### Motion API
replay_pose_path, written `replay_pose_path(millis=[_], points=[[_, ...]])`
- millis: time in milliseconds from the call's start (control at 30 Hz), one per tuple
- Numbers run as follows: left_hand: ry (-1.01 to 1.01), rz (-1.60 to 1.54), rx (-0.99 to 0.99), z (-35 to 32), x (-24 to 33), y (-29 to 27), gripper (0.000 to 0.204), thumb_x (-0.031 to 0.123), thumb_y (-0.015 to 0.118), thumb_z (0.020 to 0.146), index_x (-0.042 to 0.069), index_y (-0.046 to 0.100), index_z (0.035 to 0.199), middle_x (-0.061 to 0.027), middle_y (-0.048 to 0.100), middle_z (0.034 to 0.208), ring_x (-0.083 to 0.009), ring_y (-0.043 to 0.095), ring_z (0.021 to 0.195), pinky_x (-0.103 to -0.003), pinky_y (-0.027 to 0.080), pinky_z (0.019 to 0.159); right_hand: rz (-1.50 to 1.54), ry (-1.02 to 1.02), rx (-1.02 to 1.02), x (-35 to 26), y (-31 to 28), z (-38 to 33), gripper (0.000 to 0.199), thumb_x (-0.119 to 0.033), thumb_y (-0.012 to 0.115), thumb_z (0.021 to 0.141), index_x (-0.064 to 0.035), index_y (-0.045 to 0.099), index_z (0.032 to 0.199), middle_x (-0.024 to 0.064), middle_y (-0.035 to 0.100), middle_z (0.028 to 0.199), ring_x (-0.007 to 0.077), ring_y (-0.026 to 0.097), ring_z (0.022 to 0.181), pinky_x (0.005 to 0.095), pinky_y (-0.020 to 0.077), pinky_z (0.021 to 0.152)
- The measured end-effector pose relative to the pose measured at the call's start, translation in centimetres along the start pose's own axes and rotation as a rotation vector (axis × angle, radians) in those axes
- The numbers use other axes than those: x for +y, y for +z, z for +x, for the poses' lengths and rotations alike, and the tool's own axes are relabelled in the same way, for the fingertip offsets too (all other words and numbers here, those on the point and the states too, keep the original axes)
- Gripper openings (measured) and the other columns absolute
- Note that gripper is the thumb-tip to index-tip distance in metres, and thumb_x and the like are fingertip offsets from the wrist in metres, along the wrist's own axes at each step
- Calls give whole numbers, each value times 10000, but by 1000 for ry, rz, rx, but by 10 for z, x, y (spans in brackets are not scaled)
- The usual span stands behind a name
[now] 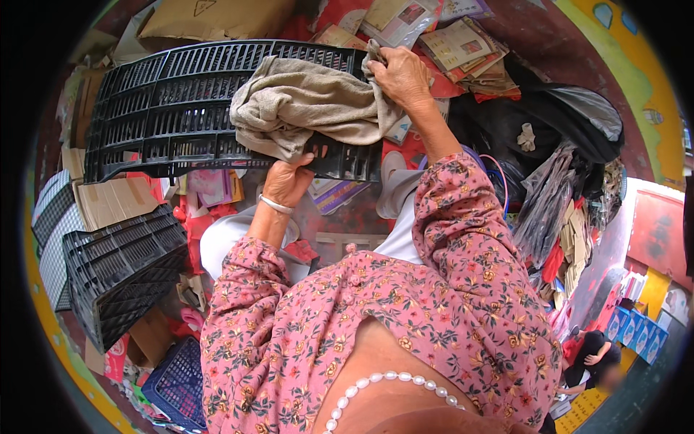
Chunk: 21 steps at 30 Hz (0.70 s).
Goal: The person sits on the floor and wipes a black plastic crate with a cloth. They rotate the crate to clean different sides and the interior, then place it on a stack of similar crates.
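Note:
In front of me a black slatted plastic crate (195, 108) is tilted, its ribbed side facing up. A crumpled grey-beige cloth (311, 98) lies over its right part. My right hand (401, 76) grips a bunched corner of the cloth at the crate's far right end. At the near edge, my left hand (287, 184) is closed on the crate's rim, just below the hanging fold of cloth. The left thumb shows against the edge; the other fingers are partly hidden underneath.
A second black crate (126, 267) and a blue plastic basket (177, 383) stand to the left. Cardboard boxes (213, 18) sit behind. Booklets (463, 50) are piled at the far right, above black bags (535, 123) and clear plastic wrapping (546, 202). Another person (596, 358) is at lower right.

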<state>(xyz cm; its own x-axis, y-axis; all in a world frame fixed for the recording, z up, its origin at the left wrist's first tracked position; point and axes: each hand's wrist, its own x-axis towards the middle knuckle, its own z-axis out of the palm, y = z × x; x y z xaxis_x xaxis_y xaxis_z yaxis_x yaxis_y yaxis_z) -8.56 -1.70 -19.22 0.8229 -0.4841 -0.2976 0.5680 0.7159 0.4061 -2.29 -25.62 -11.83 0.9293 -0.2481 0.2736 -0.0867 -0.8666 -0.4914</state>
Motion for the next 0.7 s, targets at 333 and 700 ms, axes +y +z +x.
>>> replay_pose_path(millis=[333,700], points=[[-21,-29,9,-1,-2,9,452,-167,522,703,35,485,1105,-41,510,1079,-178,484,960,-399,417,935,2,197,-232,1,-1,7,442,-424,607,643,-29,643,837,221,614,894,372,580,884,434,446,773],[5,-10,-29,-1,3,4,446,-159,519,716,31,489,1118,-45,517,1085,-188,487,960,-419,397,957,1363,159,-384,44,-73,0,165,-84,603,756,4,630,894,40,630,803,110,581,723,220,434,692]])
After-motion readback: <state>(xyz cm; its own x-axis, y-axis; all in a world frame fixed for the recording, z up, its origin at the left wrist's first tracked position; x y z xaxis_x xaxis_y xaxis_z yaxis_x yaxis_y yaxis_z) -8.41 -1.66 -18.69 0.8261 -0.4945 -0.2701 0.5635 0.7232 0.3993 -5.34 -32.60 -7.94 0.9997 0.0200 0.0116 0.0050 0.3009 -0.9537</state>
